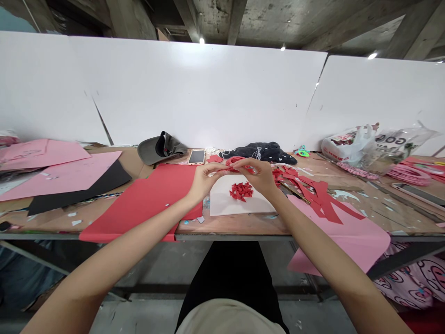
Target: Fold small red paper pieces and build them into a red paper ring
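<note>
The left hand (205,182) and right hand (255,177) pinch a curled red paper strip (239,163) between their fingertips, above a white card (220,202) holding a heap of small red paper pieces (241,191).

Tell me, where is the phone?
In the head view, the phone lies at the back of the table, right beside the gray cap and beyond the person's left hand.

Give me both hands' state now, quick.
Left hand: closed, fingers pinching a red paper strip.
Right hand: closed, fingers on the same strip.
</note>
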Demonstrator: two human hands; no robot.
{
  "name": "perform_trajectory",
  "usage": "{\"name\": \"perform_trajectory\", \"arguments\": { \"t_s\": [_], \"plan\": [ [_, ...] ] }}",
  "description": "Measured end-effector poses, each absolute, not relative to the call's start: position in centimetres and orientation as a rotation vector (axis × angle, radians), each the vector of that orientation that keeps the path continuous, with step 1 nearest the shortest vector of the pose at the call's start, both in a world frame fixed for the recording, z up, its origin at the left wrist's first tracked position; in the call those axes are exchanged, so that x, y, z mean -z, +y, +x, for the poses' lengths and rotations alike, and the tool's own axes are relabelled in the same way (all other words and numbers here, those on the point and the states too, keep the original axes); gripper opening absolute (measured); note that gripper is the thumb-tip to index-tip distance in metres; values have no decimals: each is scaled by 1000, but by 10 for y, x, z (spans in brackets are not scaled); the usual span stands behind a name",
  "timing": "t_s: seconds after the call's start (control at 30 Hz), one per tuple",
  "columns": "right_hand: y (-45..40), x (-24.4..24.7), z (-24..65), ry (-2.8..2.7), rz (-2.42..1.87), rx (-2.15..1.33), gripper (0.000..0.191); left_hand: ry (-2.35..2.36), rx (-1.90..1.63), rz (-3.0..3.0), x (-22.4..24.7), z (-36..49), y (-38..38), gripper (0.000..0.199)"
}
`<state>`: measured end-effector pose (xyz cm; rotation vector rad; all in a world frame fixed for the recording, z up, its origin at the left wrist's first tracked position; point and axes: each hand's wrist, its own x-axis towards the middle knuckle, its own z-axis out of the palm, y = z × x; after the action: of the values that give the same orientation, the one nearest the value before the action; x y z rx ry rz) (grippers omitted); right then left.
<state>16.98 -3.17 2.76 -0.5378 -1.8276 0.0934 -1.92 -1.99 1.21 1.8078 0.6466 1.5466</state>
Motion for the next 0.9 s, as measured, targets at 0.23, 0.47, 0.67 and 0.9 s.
{"name": "perform_trajectory", "arguments": {
  "t_s": [0.23,0.47,0.67,0.9],
  "plan": [
    [-34,-29,170,-1872,-521,-72,11,607,-1551,1782,-10,-19,-17,12],
    [-29,-24,170,-1906,-446,48,14,676,-1592,1851,-10,-20,-17,13],
    [-28,-23,170,-1935,-466,54,17,722,-1612,1862,-12,-19,-22,13],
    [-31,-26,169,-1819,-680,-58,11,735,-1548,1779,-10,-19,-18,20]
  ]
}}
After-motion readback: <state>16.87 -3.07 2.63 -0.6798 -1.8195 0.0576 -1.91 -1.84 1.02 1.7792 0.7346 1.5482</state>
